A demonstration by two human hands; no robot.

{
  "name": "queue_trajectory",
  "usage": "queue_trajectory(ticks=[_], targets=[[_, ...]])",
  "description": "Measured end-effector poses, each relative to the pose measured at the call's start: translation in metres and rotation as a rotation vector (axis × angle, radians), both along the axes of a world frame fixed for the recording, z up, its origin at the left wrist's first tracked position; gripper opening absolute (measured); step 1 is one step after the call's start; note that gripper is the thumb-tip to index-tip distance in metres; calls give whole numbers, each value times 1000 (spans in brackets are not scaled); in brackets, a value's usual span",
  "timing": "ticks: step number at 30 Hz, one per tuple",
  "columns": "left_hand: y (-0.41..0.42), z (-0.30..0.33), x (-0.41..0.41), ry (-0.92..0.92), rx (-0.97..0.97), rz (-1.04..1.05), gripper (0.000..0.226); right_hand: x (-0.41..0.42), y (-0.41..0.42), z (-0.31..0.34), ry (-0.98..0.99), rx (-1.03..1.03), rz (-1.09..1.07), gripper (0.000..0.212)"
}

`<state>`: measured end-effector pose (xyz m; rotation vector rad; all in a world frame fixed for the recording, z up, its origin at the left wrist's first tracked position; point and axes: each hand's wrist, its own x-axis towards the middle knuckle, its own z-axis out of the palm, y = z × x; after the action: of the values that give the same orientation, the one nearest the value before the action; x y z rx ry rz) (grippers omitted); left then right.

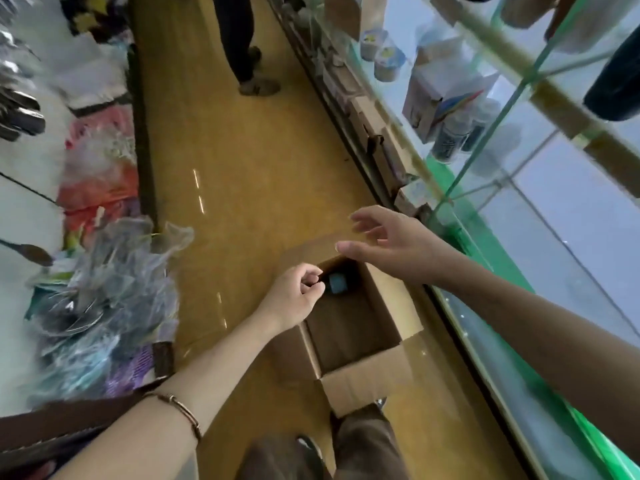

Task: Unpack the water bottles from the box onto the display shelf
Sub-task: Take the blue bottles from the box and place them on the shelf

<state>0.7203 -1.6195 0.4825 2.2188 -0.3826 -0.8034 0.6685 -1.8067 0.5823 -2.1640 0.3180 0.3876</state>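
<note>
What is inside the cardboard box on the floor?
Inside the cardboard box one small blue item shows at the far end, beside the left hand; the rest looks dark and bare. The hand covers the corner beneath it.

Bare forearms, no sleeves; thin metal bangle [180,410] on left wrist; brown trousers [367,445], dark shoes [311,448].

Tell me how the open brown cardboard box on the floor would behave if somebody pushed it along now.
The open brown cardboard box probably slides easily: the tan floor looks smooth and glossy. It is likely light, since only one small blue item shows inside, in the far corner. Its loose flaps may bend if pushed there.
</note>
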Motion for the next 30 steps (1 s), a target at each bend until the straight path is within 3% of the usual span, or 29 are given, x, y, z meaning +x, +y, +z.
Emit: queue_trajectory(ticks=[5, 15, 20, 30], targets=[[-18, -75, 39, 182, 68, 73, 19, 31, -14, -83, 107, -65, 6, 61], [-45, -261, 114, 465, 230, 90, 42, 71, -16, -283, 308, -179, -27, 70], [-57, -359, 141, 603, 243, 305, 48, 94, -13, -397, 365, -203, -8, 73], [-73, -542, 156, 642, 433, 310, 67, 121, -10, -593, 477, -207, 98, 87]])
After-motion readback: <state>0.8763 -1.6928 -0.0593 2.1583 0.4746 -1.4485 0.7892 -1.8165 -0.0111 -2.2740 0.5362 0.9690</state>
